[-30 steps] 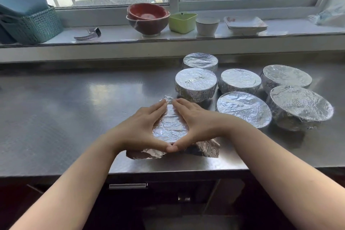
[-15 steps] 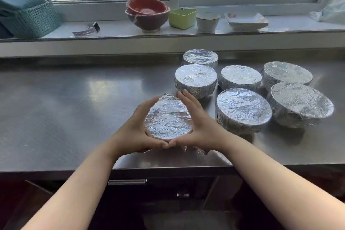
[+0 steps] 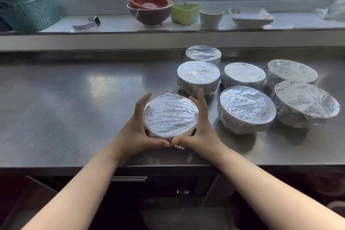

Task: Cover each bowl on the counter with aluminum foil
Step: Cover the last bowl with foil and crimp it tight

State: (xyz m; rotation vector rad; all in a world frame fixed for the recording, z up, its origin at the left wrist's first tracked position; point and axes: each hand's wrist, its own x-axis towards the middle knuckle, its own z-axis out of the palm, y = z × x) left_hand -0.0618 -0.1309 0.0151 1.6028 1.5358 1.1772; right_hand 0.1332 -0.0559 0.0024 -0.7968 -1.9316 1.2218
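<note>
I see the brushed steel counter [image 3: 78, 99] filling the middle band of the frame, its front edge running across just below my wrists and its back edge meeting the wall under the white window ledge [image 3: 115, 24]. The whole left half of the steel lies bare — wide room there. The right half is crowded: six foil-covered round bowls [image 3: 246, 108] stand in a cluster from centre to the right edge, some touching each other, the nearest just beside my right hand.

On the ledge, from upper left: a teal woven basket [image 3: 31, 13], a grey wristwatch [image 3: 87, 23], stacked dark red bowls [image 3: 149, 9], a lime-green square container [image 3: 184, 13], a pale grey cup [image 3: 211, 17] and a white square dish [image 3: 250, 17].

The seventh bowl under its crinkled aluminum foil sheet [image 3: 170, 115] sits at centre frame, near the front edge. The foil top is flat and taut, creased finely; a corner sticks up at the far rim and a scrap juts out at the near side, by my thumbs.

My left hand [image 3: 138, 132] and right hand [image 3: 201, 129] cup the bowl from either side — fingers extended along the foil-wrapped walls, pressing inward, thumbs meeting tip to tip at the near rim. Neither hand curls round it; both lie flat against the foil.
</note>
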